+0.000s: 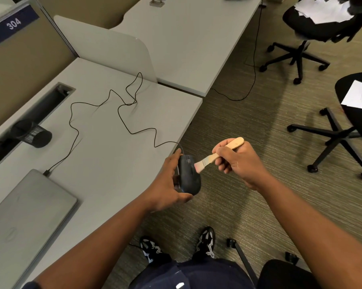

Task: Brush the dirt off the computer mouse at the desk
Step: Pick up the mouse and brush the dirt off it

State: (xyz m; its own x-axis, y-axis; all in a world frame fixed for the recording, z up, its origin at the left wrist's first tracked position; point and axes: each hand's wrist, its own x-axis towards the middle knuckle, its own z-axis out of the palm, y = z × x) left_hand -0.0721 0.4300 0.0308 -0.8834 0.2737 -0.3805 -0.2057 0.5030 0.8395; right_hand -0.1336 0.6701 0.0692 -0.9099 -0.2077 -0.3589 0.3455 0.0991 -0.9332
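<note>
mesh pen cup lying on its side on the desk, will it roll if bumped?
Probably: the pen cup lies on its round side, so a nudge could roll it. It looks like open mesh, likely light. The cable slot beside it might catch it.

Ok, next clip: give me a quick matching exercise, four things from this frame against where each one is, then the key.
Things:
1. mouse
2. brush
3. laptop
4. mesh pen cup

Places:
A. lying on its side on the desk
B. closed, flat on the desk
C. held in the left hand, past the desk edge
D. held in the right hand, bristles on the mouse

Pairs: 1-C, 2-D, 3-B, 4-A
</note>
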